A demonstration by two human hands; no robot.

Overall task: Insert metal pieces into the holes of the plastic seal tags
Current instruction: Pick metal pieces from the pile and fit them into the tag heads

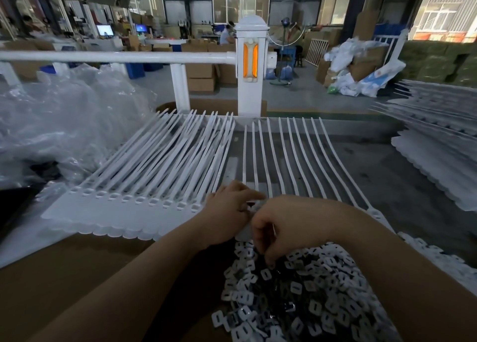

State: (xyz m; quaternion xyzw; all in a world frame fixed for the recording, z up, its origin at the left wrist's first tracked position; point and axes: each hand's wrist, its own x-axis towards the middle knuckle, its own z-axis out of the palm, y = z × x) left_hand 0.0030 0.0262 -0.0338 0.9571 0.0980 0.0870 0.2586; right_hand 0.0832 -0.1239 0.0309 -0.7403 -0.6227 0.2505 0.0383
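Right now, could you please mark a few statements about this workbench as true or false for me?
1. Both hands meet at the tag heads. True: the left hand and right hand work together at the edge of the right-hand sheet of seal tags.
2. The metal pieces lie heaped near the person. True.
3. The tag straps are black. False: they are white.
4. The post carries a blue panel. False: it is orange.
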